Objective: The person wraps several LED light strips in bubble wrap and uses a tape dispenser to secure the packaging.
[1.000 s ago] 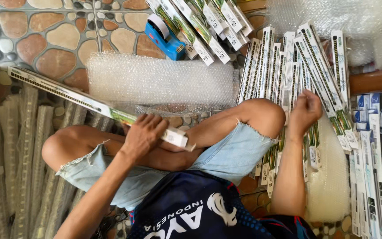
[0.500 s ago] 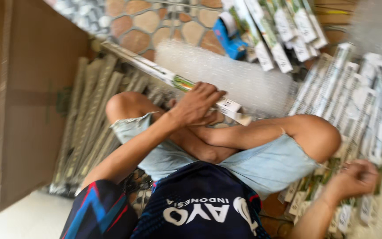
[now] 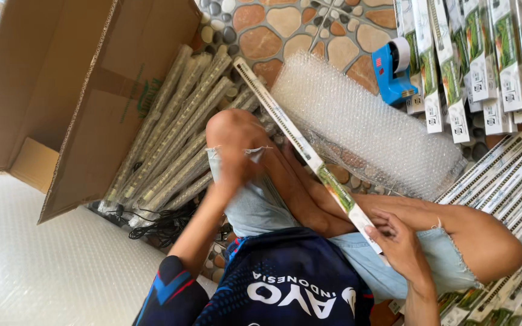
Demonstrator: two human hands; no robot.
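While the person sits cross-legged, right hand [image 3: 397, 241] with fingers curled, pinching the near end of a long flat packaged strip [image 3: 300, 145] slanting across the lap, left hand [image 3: 237, 172] blurred at the knee, finger state indiscernible, bubble wrap roll [image 3: 370, 127] behind, cardboard box [image 3: 80, 90] at left.

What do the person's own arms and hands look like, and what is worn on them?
Both hands are bare, without gloves. No ring or watch shows on the right hand; the left hand is too blurred to tell. The left arm has a short dark navy jersey sleeve with blue and red stripes. The right forearm is uncovered; its sleeve is out of view.
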